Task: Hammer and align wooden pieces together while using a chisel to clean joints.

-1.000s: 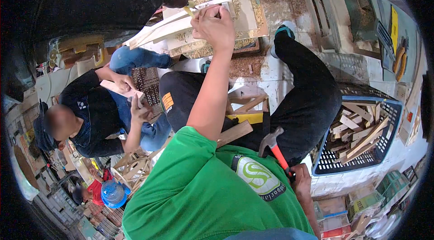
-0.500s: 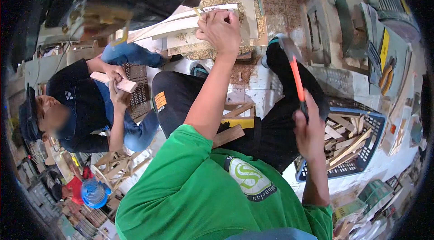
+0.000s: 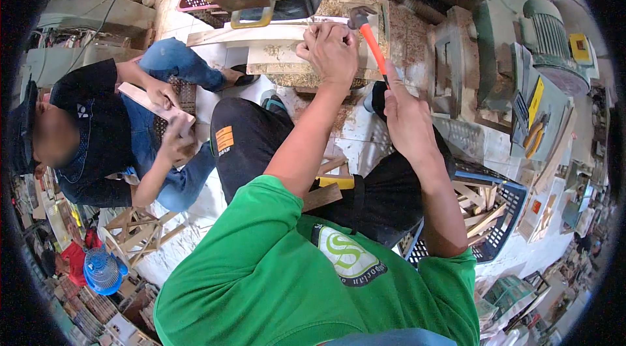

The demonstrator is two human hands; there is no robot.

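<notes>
My right hand [image 3: 411, 118] is wrapped round the black grip of a hammer [image 3: 373, 49] with an orange shaft. The hammer's metal head is just right of my left hand [image 3: 329, 56], over the work surface. Curled fingers of my left hand rest at the right end of a long pale wooden strip [image 3: 241, 34]; what they pinch, if anything, is hidden. Below the strip lies a sawdust-strewn board [image 3: 280, 69] on a low stand. A piece of wood [image 3: 323, 197] lies by my lap.
At left, a seated person in dark clothes holds a wooden block [image 3: 147, 98]. A blue crate [image 3: 505, 215] of wood offcuts stands to the right. A machine with a yellow part [image 3: 254, 16] overhangs the far side. Pliers [image 3: 535, 139] and a grey motor [image 3: 548, 33] are at far right.
My right hand has swung the hammer forward and left, bringing its head near my left hand. My left hand stays at the strip's end. The view has shifted slightly.
</notes>
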